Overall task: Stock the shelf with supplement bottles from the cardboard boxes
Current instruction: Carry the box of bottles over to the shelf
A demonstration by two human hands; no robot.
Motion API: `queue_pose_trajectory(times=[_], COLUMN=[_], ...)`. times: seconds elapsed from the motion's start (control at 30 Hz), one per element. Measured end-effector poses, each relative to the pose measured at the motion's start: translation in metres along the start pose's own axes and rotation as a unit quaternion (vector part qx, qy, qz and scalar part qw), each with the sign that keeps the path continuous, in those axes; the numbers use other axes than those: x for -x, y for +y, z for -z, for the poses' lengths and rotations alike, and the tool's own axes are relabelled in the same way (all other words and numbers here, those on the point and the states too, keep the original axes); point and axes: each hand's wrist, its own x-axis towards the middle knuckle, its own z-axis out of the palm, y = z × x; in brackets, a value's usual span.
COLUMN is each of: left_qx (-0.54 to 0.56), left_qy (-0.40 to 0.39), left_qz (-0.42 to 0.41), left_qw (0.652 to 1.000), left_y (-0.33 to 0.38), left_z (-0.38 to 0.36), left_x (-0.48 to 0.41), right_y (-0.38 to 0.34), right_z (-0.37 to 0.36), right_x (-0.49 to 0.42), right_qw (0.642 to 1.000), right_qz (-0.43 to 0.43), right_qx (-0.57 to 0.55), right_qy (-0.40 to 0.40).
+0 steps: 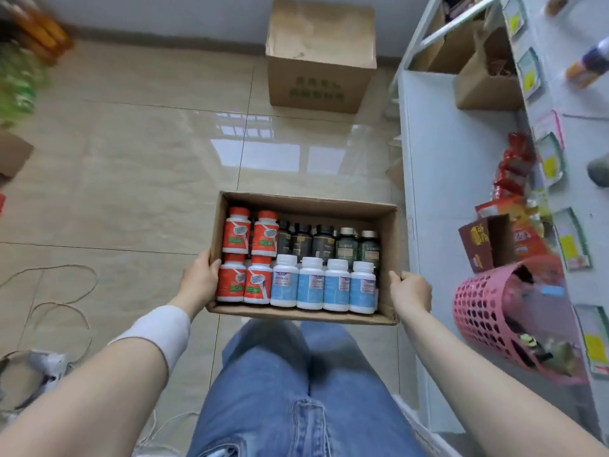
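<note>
Both hands on the open cardboard box (306, 206), carried level in front of the jeans (296, 390), above the tiled floor (131, 159). Left hand (201, 278) clamped on the box's left wall: thumb hooked over the rim to the inside, fingers out of sight on the outer face. Right hand (412, 290) clamped on the opposite wall near the near corner, thumb along the rim, fingers wrapped down the outside. Between the two hands the bottles stand upright, packed close. Just inside the left thumb: four orange-and-white bottles (260, 285), two by two, orange caps. From there toward the right hand, a near row of four white bottles with pale blue labels (311, 285), the last one just inside the right-hand wall. Beyond that row, farther from both hands: three dark bottles (301, 240) with black caps, then two green bottles (346, 247) with silvery caps on the right-hand side. White shelf (438, 166) runs outward of the right hand, near the box but apart from it. On its tiers: pink basket (478, 308) just outward of the right forearm, red packets (514, 166) farther ahead, a brown bag (484, 80) beyond those. Closed cardboard box (321, 57) on the floor well ahead of both hands, green print on its face. Cord (66, 285) loops on the floor outward of the left hand. White band (158, 334) round the left forearm, behind the wrist.
</note>
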Motion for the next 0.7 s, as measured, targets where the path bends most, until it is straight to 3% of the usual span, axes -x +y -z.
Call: queue_pose_trajectory(times=[0.27,0.7], left_qx=[0.013,0.017], left_qy=[0.003,-0.044], left_qz=[-0.014,-0.036], left_qw=[1.0,0.998], left_y=[0.106,0.275], left_z=[0.037,0.102], left_x=[-0.136,-0.344], right_y=[-0.148,-0.352], right_z=[0.014,0.046], right_x=[-0.114,-0.245], right_qw=[0.999,0.999], right_qz=[0.033,-0.021], right_qx=[0.017,0.019], right_qy=[-0.001,0.039])
